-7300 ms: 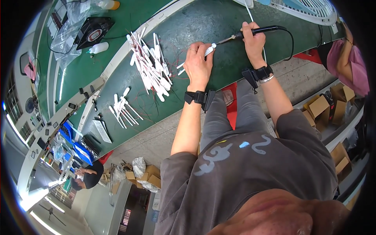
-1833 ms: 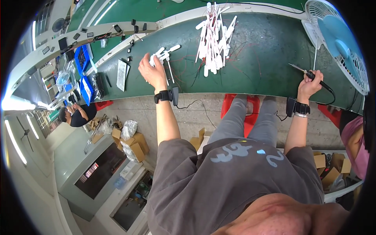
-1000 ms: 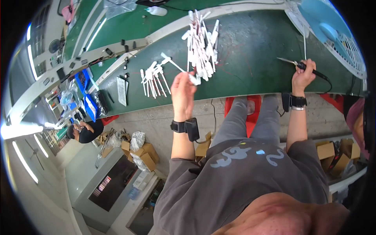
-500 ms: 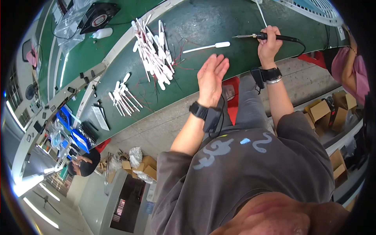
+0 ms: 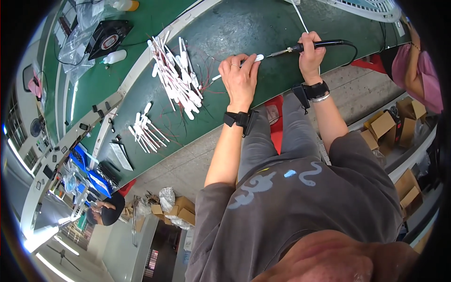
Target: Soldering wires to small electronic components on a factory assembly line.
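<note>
My left hand [image 5: 240,80] lies palm down on the green bench [image 5: 263,23], its fingertips pressing a slim white plastic stick [image 5: 258,58] flat. My right hand [image 5: 310,54] grips a black soldering iron [image 5: 324,44] whose metal tip points left and meets the end of that stick. A big heap of the same white sticks with thin red wires [image 5: 177,77] lies just left of my left hand. A smaller bundle of white sticks [image 5: 144,131] sits further left.
A white fan guard [image 5: 376,7] stands at the bench's far right. A black box fan [image 5: 107,37], a white bottle [image 5: 112,57] and clear bags lie on the rear bench. Cardboard boxes [image 5: 385,124] stand beside a person in pink [image 5: 416,75]. Another person [image 5: 105,214] crouches below left.
My left hand went out to the left bundle, then came back and set one white stick on the bench. It now presses that stick down while the soldering iron tip has reached it.
</note>
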`<state>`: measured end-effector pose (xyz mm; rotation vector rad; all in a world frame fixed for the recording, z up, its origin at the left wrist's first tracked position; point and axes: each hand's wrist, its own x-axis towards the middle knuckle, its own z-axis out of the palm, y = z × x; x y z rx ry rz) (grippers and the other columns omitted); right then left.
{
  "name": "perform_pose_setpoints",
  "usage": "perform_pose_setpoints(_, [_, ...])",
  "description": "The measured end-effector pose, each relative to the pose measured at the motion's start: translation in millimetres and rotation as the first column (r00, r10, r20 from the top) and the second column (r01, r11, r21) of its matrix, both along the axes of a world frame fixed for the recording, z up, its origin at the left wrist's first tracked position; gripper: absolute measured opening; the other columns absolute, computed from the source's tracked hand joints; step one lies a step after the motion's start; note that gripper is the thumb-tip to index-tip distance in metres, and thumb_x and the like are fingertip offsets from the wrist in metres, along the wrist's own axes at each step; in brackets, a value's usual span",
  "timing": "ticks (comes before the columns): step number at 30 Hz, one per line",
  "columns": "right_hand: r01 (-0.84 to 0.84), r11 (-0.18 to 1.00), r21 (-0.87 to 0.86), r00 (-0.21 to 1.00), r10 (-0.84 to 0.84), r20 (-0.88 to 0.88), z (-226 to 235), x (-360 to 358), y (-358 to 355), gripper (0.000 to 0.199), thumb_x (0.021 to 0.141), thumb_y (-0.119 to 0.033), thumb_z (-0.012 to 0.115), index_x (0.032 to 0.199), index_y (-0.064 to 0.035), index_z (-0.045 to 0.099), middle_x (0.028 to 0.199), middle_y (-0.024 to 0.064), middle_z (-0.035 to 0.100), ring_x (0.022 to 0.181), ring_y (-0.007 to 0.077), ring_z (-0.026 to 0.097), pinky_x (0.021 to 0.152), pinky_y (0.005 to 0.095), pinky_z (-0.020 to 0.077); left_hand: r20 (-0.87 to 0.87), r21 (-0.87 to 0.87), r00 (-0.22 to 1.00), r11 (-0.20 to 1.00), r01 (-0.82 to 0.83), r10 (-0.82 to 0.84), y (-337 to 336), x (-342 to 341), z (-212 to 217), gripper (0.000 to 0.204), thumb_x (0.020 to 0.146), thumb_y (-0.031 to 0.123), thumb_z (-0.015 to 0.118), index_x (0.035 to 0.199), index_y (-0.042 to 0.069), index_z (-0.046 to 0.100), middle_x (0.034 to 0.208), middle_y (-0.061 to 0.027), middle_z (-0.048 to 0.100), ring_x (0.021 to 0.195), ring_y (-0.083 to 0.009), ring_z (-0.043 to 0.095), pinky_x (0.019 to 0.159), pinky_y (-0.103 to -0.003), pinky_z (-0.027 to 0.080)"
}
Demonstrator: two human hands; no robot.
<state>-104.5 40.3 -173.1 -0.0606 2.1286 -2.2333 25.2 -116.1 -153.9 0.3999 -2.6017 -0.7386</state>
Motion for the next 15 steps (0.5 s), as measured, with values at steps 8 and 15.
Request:
perform_pose_setpoints(8, [-0.024, 0.993, 0.114, 1.0, 0.025, -0.012, 13.6, 1.9, -6.4, 0.032, 0.092, -0.021, 0.059, 0.066, -0.0057, 0.048, 0.061, -0.0035, 0.051, 0.056, 0.0036, 0.041, 0.051, 0.0219, 0.0343, 0.005, 0.09, 0.997, 0.993, -0.078, 0.078, 5.9, -0.4, -3.5, 0.02, 0.073, 0.016, 0.076, 0.092, 0.012, 0.072, 0.09, -0.0007, 0.061, 0.091, -0.023, 0.052, 0.084, -0.037, 0.038])
perform_pose_setpoints(15, [-0.025, 0.992, 0.125, 0.999, 0.029, -0.031, 11.4, 1.5, -7.7, 0.031, 0.092, -0.02, 0.059, 0.067, -0.0053, 0.049, 0.061, -0.0038, 0.05, 0.056, 0.0034, 0.041, 0.052, 0.0217, 0.0341, 0.01, 0.11, 0.997, 0.991, -0.075, 0.074, 6.7, -1.0, -1.2, 0.019, 0.073, 0.016, 0.076, 0.091, 0.012, 0.072, 0.091, -0.0008, 0.06, 0.092, -0.0227, 0.051, 0.085, -0.036, 0.037])
